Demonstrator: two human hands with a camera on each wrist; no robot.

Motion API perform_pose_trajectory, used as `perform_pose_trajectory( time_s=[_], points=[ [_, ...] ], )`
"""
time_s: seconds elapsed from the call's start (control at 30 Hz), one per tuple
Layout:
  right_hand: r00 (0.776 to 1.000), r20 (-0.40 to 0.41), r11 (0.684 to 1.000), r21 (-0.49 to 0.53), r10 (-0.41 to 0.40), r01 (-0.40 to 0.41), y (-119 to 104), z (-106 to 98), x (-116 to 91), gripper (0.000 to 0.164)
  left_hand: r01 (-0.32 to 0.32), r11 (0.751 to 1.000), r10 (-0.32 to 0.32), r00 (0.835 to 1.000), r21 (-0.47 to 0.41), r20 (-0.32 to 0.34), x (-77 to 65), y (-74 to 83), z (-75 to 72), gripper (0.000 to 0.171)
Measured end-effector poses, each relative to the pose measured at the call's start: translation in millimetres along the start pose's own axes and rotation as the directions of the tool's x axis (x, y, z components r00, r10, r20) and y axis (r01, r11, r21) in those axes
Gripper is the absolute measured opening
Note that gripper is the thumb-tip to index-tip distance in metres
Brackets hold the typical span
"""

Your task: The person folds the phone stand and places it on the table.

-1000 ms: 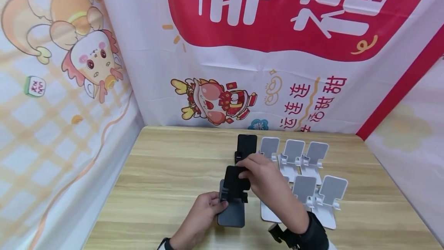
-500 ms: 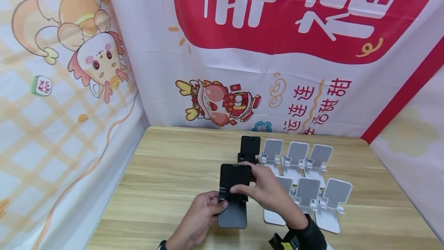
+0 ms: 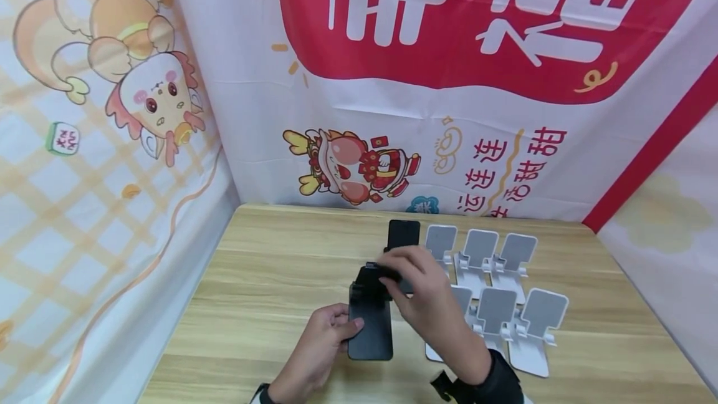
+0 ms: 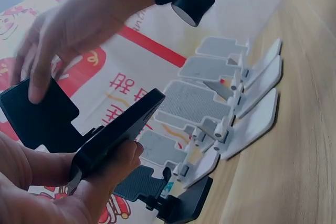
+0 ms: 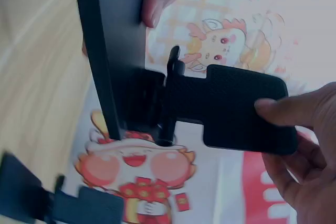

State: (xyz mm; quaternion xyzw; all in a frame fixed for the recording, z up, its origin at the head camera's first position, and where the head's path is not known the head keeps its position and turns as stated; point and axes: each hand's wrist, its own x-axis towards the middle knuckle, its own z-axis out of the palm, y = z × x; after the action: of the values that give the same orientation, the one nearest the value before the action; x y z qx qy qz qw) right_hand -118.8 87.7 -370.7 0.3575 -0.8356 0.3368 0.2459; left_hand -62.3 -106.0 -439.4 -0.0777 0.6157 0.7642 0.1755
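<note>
Held above the counter (image 3: 269, 267), the black stand (image 3: 371, 332) lies between both hands, its long axis running fore and aft. The left grip (image 3: 328, 336) holds the base (image 5: 123, 40) by its left edge; the right grip (image 3: 425, 295), nearer the upper plate (image 5: 236, 111), pinches that plate's free end.

In the head view, the right hand (image 3: 423, 285), its fingers blurred, hid part of the held black stand (image 3: 371, 332), while the right forearm (image 3: 464, 346) covered part of a white stand (image 3: 462, 297). The right wrist view's top edge cut off the held black stand, its left edge a blurred second black stand (image 5: 89, 205). In the left wrist view, the left hand (image 4: 60, 203) was cropped at lower left.
</note>
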Motion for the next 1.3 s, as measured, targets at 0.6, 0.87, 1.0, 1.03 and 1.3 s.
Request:
perform_pose_trajectory(
  time_s=[0.6, 0.87, 1.0, 1.03, 1.3],
  points=[
    [0.928, -0.077, 0.920, -0.184, -0.364, 0.346, -33.9, 24.6, -16.7, 0.016, -0.072, 0.994, 0.067, 0.995, -0.077, -0.068, -3.6, 35.3, -15.5, 0.040],
    [0.944, -0.026, 0.935, -0.151, -0.329, 0.321, -38.9, 33.4, -29.2, 0.011, -0.088, 0.991, 0.081, 0.994, -0.101, -0.067, -6.7, 45.4, -20.9, 0.040],
    [0.996, -0.018, 0.990, 0.109, -0.084, 0.085, -35.4, 29.1, -27.0, 0.019, -0.088, 0.992, 0.082, 0.994, -0.091, -0.071, -7.1, 42.9, -23.3, 0.040],
    [0.999, -0.003, 0.982, 0.187, 0.037, -0.035, -34.0, 27.4, -25.3, 0.024, -0.088, 0.992, 0.081, 0.994, -0.089, -0.074, -7.4, 42.5, -23.7, 0.039],
    [0.540, 0.573, 0.267, 0.494, 0.616, -0.828, -11.3, 20.1, -9.7, 0.053, -0.090, 0.994, 0.086, 0.994, -0.068, -0.062, -13.1, 40.1, -16.9, 0.039]
  ],
)
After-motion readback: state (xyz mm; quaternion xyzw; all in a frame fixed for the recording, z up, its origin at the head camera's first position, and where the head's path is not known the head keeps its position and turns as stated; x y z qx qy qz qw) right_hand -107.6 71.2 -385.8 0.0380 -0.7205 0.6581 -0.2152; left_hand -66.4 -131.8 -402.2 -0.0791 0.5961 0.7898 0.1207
